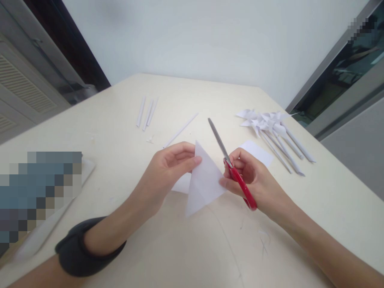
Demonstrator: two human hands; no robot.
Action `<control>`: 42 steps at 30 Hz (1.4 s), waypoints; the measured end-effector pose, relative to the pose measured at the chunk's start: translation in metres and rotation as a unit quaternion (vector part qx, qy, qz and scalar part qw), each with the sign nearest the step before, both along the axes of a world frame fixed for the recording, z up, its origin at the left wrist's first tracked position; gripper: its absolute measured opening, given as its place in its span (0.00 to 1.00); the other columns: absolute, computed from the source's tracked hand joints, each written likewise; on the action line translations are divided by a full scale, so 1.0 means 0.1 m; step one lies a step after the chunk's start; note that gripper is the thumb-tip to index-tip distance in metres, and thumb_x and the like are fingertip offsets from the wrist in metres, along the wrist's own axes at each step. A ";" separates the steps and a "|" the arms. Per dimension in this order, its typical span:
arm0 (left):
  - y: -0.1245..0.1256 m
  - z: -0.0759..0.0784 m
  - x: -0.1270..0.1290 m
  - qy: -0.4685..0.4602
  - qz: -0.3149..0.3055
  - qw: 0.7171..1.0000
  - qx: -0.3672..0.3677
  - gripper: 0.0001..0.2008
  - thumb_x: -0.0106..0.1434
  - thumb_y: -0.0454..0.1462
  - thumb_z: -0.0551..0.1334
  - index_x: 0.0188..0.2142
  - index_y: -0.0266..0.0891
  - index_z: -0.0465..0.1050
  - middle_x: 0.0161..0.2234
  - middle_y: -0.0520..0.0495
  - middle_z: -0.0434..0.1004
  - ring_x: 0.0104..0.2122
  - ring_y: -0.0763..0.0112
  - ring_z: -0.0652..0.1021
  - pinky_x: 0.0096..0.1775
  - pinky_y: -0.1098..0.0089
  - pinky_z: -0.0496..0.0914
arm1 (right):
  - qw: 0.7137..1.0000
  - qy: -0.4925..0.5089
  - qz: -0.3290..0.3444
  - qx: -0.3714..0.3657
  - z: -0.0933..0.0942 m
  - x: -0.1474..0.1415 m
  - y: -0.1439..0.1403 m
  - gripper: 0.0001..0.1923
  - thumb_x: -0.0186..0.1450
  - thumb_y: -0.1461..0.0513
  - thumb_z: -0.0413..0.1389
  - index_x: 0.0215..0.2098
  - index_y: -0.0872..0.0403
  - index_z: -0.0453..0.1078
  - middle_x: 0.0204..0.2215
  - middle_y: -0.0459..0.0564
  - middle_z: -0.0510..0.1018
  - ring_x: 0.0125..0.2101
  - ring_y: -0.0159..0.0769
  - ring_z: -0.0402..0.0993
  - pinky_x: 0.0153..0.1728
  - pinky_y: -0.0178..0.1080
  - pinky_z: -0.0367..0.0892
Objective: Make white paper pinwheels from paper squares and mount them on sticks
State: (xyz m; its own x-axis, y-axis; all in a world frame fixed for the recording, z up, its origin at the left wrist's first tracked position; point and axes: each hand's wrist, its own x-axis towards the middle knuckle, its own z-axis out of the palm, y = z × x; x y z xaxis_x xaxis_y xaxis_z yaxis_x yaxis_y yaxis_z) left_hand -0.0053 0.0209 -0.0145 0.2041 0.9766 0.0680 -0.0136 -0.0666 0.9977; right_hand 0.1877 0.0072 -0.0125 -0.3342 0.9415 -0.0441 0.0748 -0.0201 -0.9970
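Left hand (168,168) pinches folded paper (204,182); right hand (255,180) grips scissors (232,168).

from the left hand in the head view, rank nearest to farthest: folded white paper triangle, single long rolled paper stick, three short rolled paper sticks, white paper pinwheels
1. Folded white paper triangle: pinched in the left hand.
2. Single long rolled paper stick: just beyond.
3. Three short rolled paper sticks: farther back, left.
4. White paper pinwheels: far right.

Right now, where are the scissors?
Head view, right of centre: the scissors are in the right hand, blades beside the folded paper.
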 end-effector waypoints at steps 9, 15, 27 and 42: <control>0.01 0.03 -0.03 0.036 0.043 0.998 0.042 0.06 0.62 0.38 0.60 0.29 0.40 0.72 0.24 0.53 0.68 0.24 0.74 0.66 0.28 0.74 0.62 | 0.998 -0.033 0.044 -0.010 0.04 0.02 -0.02 0.14 0.57 0.64 0.61 0.31 0.51 0.57 0.24 0.38 0.64 0.23 0.26 0.59 0.22 0.31 0.55; 0.01 0.05 -0.02 0.009 0.011 0.999 0.038 0.08 0.64 0.37 0.58 0.28 0.40 0.70 0.26 0.55 0.68 0.28 0.75 0.69 0.30 0.76 0.65 | 0.999 -0.037 -0.001 0.003 0.02 0.04 0.03 0.15 0.56 0.64 0.62 0.31 0.51 0.57 0.23 0.38 0.63 0.23 0.26 0.59 0.23 0.31 0.57; -0.06 0.06 0.00 0.050 -0.090 0.995 0.015 0.15 0.65 0.36 0.57 0.22 0.38 0.67 0.21 0.56 0.63 0.24 0.79 0.65 0.28 0.77 0.60 | 0.997 0.068 0.012 -0.039 0.09 -0.01 -0.02 0.14 0.62 0.58 0.58 0.31 0.49 0.53 0.22 0.38 0.60 0.21 0.27 0.57 0.24 0.34 0.58; -0.15 0.05 -0.05 0.017 0.046 0.996 0.070 0.11 0.61 0.34 0.59 0.22 0.39 0.67 0.20 0.55 0.60 0.21 0.77 0.62 0.21 0.76 0.56 | 0.988 0.095 0.112 0.040 -0.16 0.01 -0.06 0.33 0.55 0.32 0.39 0.32 0.52 0.59 0.27 0.48 0.64 0.26 0.35 0.62 0.26 0.38 0.61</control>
State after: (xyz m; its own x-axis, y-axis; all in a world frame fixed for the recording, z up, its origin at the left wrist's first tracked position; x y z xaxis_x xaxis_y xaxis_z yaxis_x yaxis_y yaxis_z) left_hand -0.0104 0.0059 -0.0097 0.1185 0.9728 0.1991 0.0331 -0.2042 0.9784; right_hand 0.1886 0.0010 -0.0284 -0.5289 0.8414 0.1110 -0.1207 0.0550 -0.9912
